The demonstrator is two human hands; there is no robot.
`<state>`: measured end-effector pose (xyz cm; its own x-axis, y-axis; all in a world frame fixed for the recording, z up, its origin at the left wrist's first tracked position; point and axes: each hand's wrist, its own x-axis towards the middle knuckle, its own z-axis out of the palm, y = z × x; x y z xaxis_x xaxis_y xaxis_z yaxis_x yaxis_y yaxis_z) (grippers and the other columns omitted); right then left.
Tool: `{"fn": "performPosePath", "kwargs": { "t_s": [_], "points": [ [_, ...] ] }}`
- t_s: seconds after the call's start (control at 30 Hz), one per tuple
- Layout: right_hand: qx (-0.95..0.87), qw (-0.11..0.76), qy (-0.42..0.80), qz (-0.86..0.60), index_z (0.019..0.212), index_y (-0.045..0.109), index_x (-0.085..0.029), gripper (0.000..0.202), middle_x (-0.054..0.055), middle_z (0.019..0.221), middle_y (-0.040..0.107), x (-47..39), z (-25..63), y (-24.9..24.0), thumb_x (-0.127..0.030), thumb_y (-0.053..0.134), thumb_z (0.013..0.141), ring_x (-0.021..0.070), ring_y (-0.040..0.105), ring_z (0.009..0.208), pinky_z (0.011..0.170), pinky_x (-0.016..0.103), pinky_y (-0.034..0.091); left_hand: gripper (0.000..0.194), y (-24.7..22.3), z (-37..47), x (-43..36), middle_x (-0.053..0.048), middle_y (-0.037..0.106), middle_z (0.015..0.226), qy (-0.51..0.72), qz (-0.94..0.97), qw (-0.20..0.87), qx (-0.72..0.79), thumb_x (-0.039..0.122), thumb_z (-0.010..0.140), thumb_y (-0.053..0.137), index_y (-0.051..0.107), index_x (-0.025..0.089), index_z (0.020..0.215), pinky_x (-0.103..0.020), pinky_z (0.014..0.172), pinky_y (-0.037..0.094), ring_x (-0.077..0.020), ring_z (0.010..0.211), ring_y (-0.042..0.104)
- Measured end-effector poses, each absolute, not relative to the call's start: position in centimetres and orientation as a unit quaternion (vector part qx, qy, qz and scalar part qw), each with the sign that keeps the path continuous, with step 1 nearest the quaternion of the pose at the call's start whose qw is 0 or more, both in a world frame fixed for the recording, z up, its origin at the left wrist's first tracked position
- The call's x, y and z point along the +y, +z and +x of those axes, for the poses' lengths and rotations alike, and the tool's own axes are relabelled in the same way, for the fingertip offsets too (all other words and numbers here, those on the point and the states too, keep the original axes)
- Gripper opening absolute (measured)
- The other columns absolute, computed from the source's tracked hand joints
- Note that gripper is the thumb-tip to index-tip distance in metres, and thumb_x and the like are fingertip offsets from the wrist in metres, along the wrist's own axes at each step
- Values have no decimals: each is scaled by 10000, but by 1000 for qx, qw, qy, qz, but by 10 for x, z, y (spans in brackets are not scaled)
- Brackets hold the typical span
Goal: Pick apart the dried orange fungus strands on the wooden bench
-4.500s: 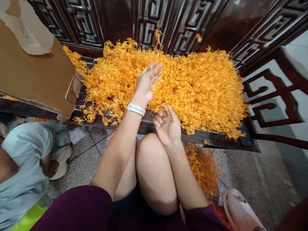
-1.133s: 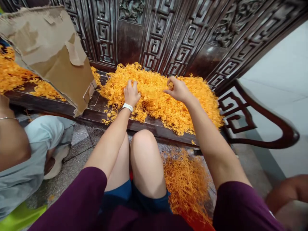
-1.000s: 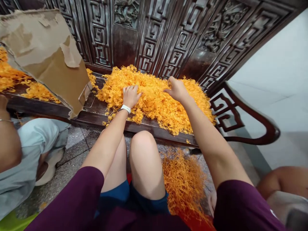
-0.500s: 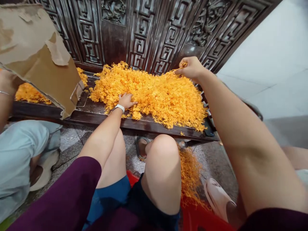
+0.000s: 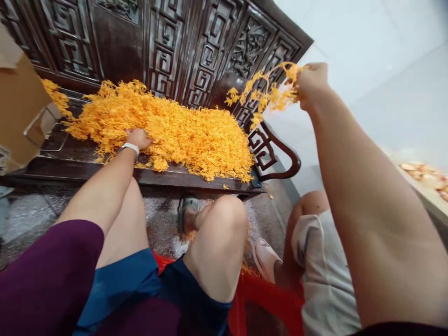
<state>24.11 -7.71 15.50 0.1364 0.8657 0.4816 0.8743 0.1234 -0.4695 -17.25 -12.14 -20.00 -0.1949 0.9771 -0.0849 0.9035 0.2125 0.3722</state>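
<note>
A long heap of small orange flower-like pieces (image 5: 196,135) covers much of the dark wooden bench seat (image 5: 80,171). On the heap's near left part rests my left hand (image 5: 138,138), a white band at its wrist, its fingertips partly sunk among the pieces. Raised above the bench's right end, my right hand (image 5: 312,84) is closed on a strand of orange pieces (image 5: 268,91), which hangs out to the left in the air.
Behind the heap rises the carved bench back (image 5: 168,51); a curved armrest (image 5: 292,161) ends it at right. A cardboard box (image 5: 21,102) stands at left. Another person's leg in pale shorts (image 5: 325,266) is at right, near a red stool (image 5: 266,298).
My right hand has lifted up and right from the heap, drawing out the orange strand. The view has turned right; my left hand stays on the heap.
</note>
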Motion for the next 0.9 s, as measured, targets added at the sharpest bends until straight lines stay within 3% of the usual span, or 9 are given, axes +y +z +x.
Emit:
{"fn": "performPosePath", "kwargs": {
  "t_s": [0.07, 0.13, 0.23, 0.33, 0.4, 0.5, 0.63, 0.73, 0.9],
  "points": [
    [-673, 312, -37, -670, 1172, 601, 176, 431, 335, 1148, 701, -85, 263, 172, -218, 568, 999, 167, 671, 871, 642, 332, 375, 732, -189, -169, -119, -242, 701, 1267, 98, 626, 126, 763, 743, 905, 514, 707, 100, 1196, -641, 1127, 322, -450, 1253, 580],
    [-714, 245, -124, -644, 1082, 652, 127, 509, 320, 1126, 720, -96, 273, 173, -372, 584, 1008, 219, 682, 958, 687, 364, 378, 624, -169, -155, -124, -232, 650, 1374, 116, 640, 94, 753, 616, 909, 602, 666, 132, 1298, -621, 1107, 341, -446, 1293, 551],
    [-793, 106, -270, -535, 1022, 684, 40, 622, 279, 1063, 739, -116, 266, 145, -552, 495, 1033, 296, 667, 1109, 778, 414, 375, 588, -140, -113, -137, -235, 526, 1527, 212, 679, -3, 703, 388, 924, 636, 562, 163, 1463, -629, 1173, 246, -442, 1447, 400],
    [-866, -35, -262, -425, 1220, 668, -30, 496, 222, 977, 736, -146, 236, 92, -483, 561, 1049, 284, 689, 956, 745, 406, 375, 520, -132, -62, -136, -160, 448, 1636, 215, 751, -16, 624, 265, 958, 604, 571, 199, 1473, -596, 1258, 142, -373, 1531, 309],
    [-898, -88, -217, -373, 1431, 583, -103, 543, 177, 940, 732, -171, 209, 51, -454, 614, 1018, 243, 665, 791, 691, 369, 377, 472, -142, -37, -130, -156, 438, 1659, 160, 780, -31, 604, 154, 966, 536, 631, 180, 1428, -593, 1284, 120, -351, 1569, 288],
    [-940, -104, -151, -287, 1599, 421, -161, 651, 133, 863, 734, -203, 167, -8, -393, 578, 1011, 239, 629, 720, 671, 346, 391, 479, -164, -19, -126, -151, 545, 1587, 81, 806, -42, 585, 93, 937, 510, 697, 179, 1369, -588, 1306, 133, -334, 1575, 326],
    [-961, -119, -52, -245, 1650, 353, -147, 681, 173, 939, 769, -210, 128, -66, -335, 496, 1011, 263, 629, 732, 661, 348, 391, 460, -182, -19, -133, -179, 633, 1481, 74, 817, -55, 569, 118, 988, 428, 730, 156, 1333, -585, 1301, 184, -331, 1556, 376],
    [-970, -91, 35, -221, 1689, 281, -151, 734, 175, 1034, 779, -201, 120, -82, -311, 494, 1005, 260, 647, 788, 706, 353, 424, 495, -189, -21, -142, -198, 633, 1459, 101, 822, -51, 557, 113, 1010, 384, 683, 137, 1404, -593, 1289, 213, -333, 1551, 385],
    [-964, -6, 106, -245, 1717, 180, -150, 804, 196, 1211, 748, -196, 126, -76, -339, 509, 1009, 253, 667, 775, 778, 392, 486, 556, -196, -24, -157, -249, 528, 1558, 93, 831, -25, 547, 148, 979, 487, 550, 53, 1523, -599, 1299, 183, -367, 1548, 347]
  ]
}}
